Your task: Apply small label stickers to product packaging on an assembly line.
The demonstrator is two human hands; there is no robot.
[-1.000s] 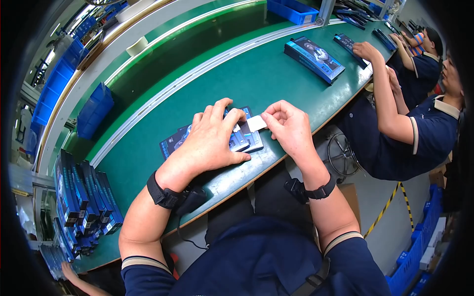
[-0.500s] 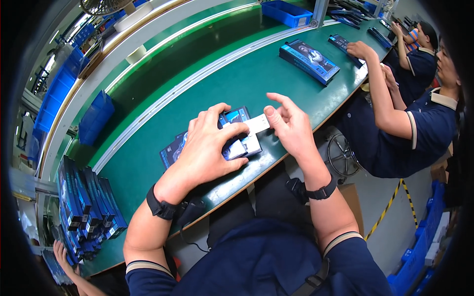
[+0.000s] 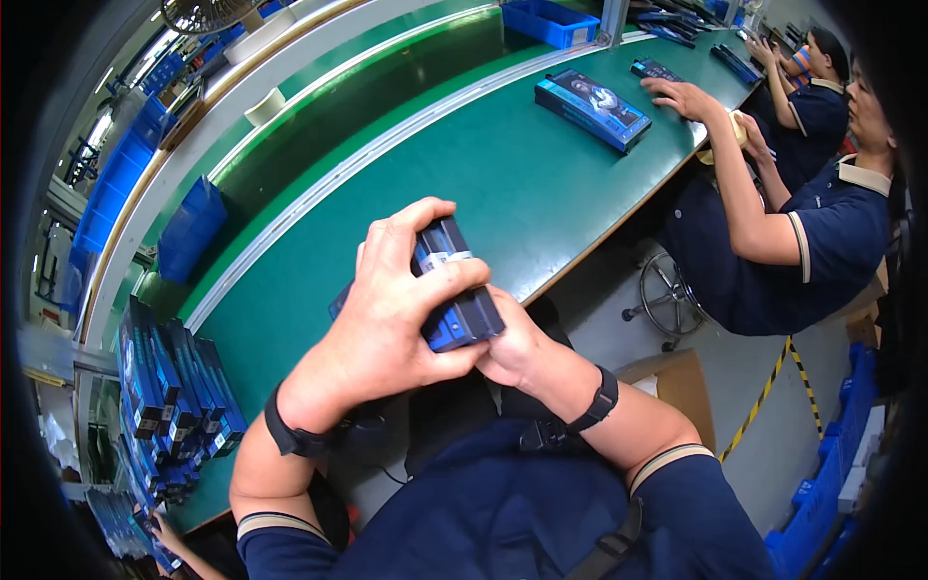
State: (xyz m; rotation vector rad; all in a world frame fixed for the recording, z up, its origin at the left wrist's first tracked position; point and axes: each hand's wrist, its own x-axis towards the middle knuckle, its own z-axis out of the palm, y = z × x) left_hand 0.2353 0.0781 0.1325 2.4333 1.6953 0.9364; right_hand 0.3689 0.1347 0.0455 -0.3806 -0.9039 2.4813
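A dark blue and black printed box point(image 3: 471, 314) is tilted up with its end toward me, above the near edge of the green table. My left hand point(image 3: 382, 314) wraps over it from the left, thumb across the top and fingers along the far side. A small white piece, perhaps a label point(image 3: 443, 259), shows on the box between thumb and forefinger. My right hand point(image 3: 517, 343) holds the near right end of the box from below, its fingers mostly hidden. Much of the box lies behind my left hand.
Many similar boxes point(image 3: 179, 396) are stacked at the left end of the green table point(image 3: 290, 280). Another printed box point(image 3: 592, 108) lies farther right, near a co-worker's hand point(image 3: 681, 97). Blue bins point(image 3: 551, 23) stand beyond the rail. Below are a stool point(image 3: 667, 295) and a carton point(image 3: 667, 387).
The box has been lifted and tilted off the table. My right hand has moved left and down from beside the white piece to grip the box's end. The white flap no longer sticks out.
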